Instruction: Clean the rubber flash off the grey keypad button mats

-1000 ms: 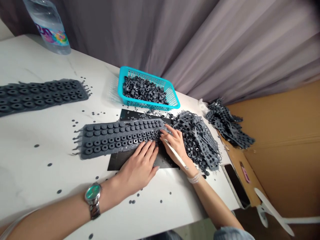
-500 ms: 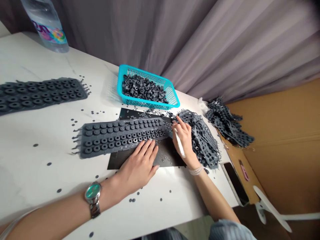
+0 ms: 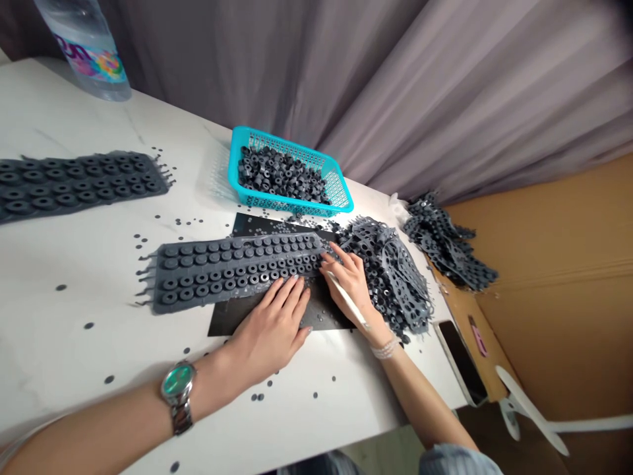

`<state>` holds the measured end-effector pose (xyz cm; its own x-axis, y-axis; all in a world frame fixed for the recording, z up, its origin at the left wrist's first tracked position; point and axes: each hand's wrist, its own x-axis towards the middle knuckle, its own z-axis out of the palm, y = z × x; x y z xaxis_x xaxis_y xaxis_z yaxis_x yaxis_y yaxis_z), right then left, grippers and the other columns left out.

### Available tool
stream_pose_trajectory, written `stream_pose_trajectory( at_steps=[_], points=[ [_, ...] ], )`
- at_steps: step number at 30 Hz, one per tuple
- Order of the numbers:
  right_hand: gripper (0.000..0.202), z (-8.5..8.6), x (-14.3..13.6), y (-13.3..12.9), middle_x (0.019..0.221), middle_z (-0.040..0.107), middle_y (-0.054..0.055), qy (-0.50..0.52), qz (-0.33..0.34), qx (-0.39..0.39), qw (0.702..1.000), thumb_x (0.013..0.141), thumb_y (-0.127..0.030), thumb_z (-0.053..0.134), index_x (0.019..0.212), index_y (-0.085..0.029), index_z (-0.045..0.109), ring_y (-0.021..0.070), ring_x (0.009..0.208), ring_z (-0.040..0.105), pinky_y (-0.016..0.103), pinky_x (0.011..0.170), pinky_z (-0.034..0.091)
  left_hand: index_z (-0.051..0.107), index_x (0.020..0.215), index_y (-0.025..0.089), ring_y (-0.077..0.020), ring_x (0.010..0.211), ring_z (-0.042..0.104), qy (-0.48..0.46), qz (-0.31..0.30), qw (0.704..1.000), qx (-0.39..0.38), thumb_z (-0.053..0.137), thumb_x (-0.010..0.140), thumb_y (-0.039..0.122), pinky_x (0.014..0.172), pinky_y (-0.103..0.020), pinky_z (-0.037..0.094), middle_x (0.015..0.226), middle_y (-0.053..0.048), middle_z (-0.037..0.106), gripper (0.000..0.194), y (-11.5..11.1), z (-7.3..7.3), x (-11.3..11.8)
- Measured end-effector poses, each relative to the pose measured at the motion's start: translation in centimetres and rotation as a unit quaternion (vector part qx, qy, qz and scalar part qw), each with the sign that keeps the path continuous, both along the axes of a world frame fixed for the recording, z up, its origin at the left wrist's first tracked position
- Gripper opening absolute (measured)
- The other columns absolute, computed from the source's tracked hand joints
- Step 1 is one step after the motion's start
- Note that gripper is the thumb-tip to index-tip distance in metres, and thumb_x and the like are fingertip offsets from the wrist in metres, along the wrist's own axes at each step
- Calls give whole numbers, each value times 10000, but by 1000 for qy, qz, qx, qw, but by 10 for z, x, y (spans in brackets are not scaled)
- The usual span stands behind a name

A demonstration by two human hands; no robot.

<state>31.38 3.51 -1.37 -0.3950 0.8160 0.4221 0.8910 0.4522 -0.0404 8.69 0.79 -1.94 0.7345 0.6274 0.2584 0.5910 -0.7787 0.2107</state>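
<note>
A grey rubber sheet (image 3: 198, 274) with rows of moulded rings lies across a black mat (image 3: 232, 315). My left hand (image 3: 270, 326) is spread flat, its fingertips on the sheet's near edge and its palm over the mat. At the sheet's right end, my right hand (image 3: 349, 284) grips a white pen-like tool (image 3: 349, 300), its handle slanting back toward the wrist. The tool's working tip is hidden by the fingers. Just right of that hand lies a heap of loose rings and punched-out sheet scraps (image 3: 400, 270).
Behind the mat stands a turquoise basket (image 3: 291, 204) of small grey rings. Another ringed sheet (image 3: 79, 181) lies at left, near a water bottle (image 3: 96, 59). A phone (image 3: 461, 363), a pink cutter (image 3: 478, 336) and more scraps (image 3: 445, 244) are at right. Small discs dot the white table (image 3: 59, 356).
My right hand has moved left with the white tool, from beside the heap onto the right end of the sheet. My left hand stays on the sheet's near edge.
</note>
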Motion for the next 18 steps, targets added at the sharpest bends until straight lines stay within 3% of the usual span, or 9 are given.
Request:
stream_pose_trajectory(
  at_steps=[5, 9, 13, 18],
  points=[
    [198, 3, 2, 1, 1218, 703, 101, -47, 22, 4, 999, 995, -123, 405, 1054, -212, 572, 246, 1373, 471, 453, 1015, 374, 483, 1418, 50, -305, 1417, 381, 1, -1, 1000, -8, 374, 994, 414, 1194, -459, 259, 1508, -183, 436, 570, 0, 1, 0],
    [244, 4, 12, 10, 1164, 711, 134, -11, -46, 25, 999, 1007, -133, 335, 1045, -201, 567, 250, 1365, 478, 458, 985, 399, 475, 1423, 40, -314, 1418, 377, 1, -2, 1000, -4, 365, 995, 428, 1193, -469, 257, 1508, -194, 431, 588, 0, 0, 0],
    [163, 7, 18, 16, 1138, 724, 114, 44, -97, 38, 994, 1000, -207, 422, 992, -229, 583, 264, 1316, 526, 474, 971, 417, 472, 1425, 41, -316, 1421, 371, 6, -5, 1000, 9, 359, 998, 413, 1188, -473, 263, 1510, -195, 428, 577, 0, -1, 0],
    [124, 10, 9, 16, 1222, 696, 103, 60, -69, 26, 995, 975, -213, 489, 997, -234, 609, 266, 1342, 499, 479, 984, 417, 488, 1412, 38, -314, 1413, 385, 9, -3, 1000, 23, 350, 999, 420, 1184, -469, 270, 1501, -192, 442, 579, 0, -1, 0]
  ],
)
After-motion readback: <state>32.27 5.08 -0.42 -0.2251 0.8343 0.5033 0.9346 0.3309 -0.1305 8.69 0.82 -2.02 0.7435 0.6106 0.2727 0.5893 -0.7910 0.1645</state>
